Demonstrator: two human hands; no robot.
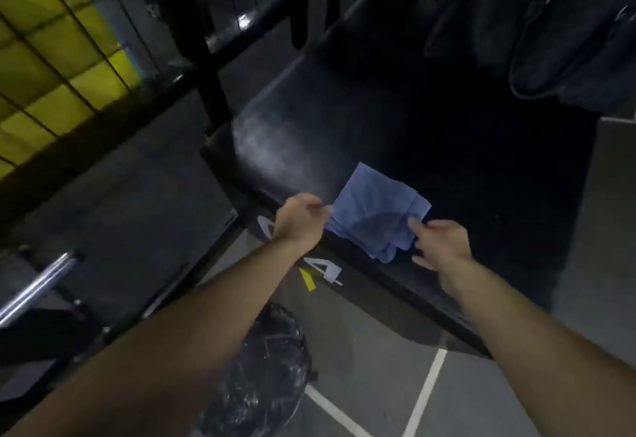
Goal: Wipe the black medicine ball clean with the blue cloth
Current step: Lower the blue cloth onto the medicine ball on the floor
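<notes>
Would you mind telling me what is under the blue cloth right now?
The blue cloth lies on the black padded box, draped over its near edge. Both hands pinch it: left hand, right hand. Whatever the cloth covers is hidden.

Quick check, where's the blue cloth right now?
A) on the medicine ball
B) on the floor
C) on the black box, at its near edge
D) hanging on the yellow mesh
C: the cloth lies on the black box, draped over its near edge between both hands; the ball sits on the floor below.
</notes>
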